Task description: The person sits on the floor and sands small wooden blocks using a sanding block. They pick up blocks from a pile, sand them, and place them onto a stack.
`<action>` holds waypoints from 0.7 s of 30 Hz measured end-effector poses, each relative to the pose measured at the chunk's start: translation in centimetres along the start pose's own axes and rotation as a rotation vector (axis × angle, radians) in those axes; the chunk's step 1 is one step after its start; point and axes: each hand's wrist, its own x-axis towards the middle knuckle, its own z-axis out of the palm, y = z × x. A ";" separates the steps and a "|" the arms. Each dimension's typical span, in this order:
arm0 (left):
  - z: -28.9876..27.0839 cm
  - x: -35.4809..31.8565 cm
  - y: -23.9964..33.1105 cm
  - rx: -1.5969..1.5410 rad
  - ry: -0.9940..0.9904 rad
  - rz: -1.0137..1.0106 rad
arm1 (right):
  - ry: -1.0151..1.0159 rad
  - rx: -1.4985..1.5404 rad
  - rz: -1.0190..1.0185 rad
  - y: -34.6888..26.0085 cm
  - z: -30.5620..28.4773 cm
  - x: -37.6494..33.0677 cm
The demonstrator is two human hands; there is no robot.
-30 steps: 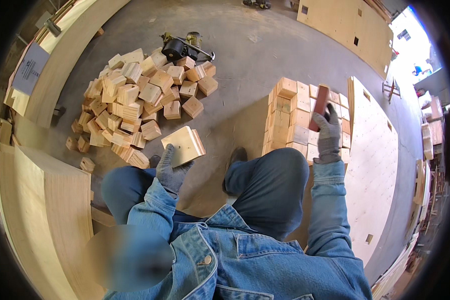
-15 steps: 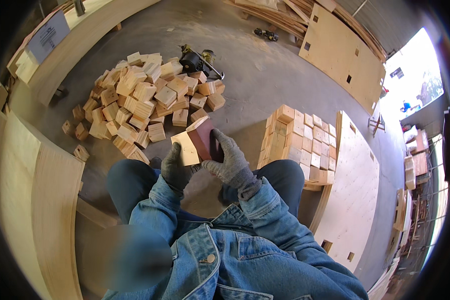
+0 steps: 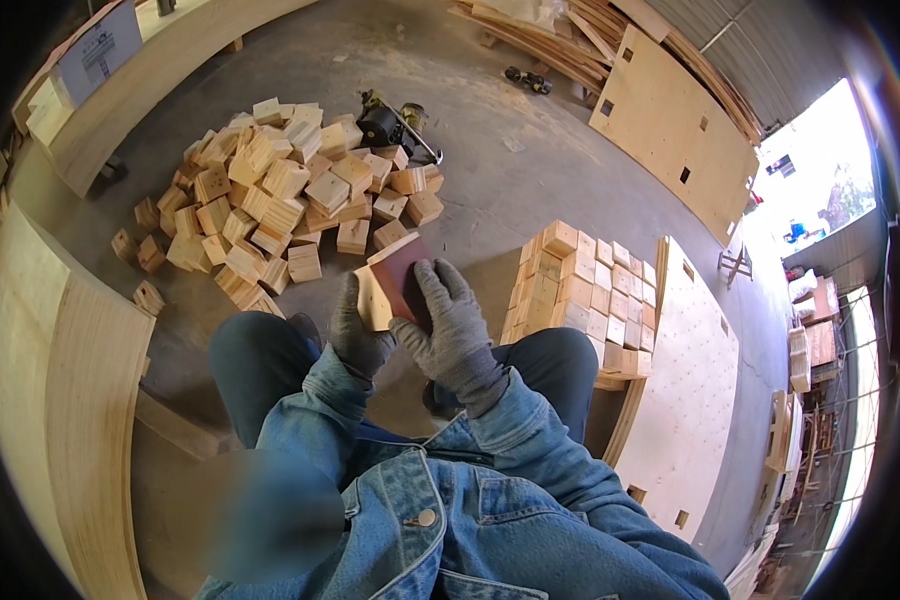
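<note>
Gloved in grey, my left hand (image 3: 358,338) is closed around a pale wooden block (image 3: 373,300) held in front of my knees. My right hand (image 3: 452,338) grips a wood block faced with a reddish-brown sheet (image 3: 401,277) that looks like sandpaper. Its fingers lie across the reddish-brown side, and the thumb points toward the pale block. The two pieces touch or overlap; the contact surface is hidden. Beyond my hands lies a heap of loose wooden blocks (image 3: 288,182). To the right, similar blocks stand in a neat stack (image 3: 592,290).
A dark and yellowish power tool (image 3: 380,125) lies behind the heap. Plywood panels with square holes (image 3: 685,370) lean beside the stack and farther back (image 3: 670,130). Curved pale wooden pieces (image 3: 85,400) border my left side. Boards (image 3: 540,45) are piled at the back.
The reddish-brown piece has tilted to show more of its broad face, and the pale block shows less. My right fingers lie flatter across it. The whole view has shifted slightly.
</note>
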 end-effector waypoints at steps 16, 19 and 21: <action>-4.0 3.0 -2.8 -0.243 0.109 -0.039 | 0.101 -0.052 -0.132 0.6 -0.5 2.9; -1.4 2.1 -2.2 -0.068 0.270 -0.073 | 0.003 -0.080 0.063 2.9 0.5 6.8; -3.6 2.1 -2.2 -0.127 0.109 -0.015 | -0.059 0.029 0.036 1.7 -0.7 6.5</action>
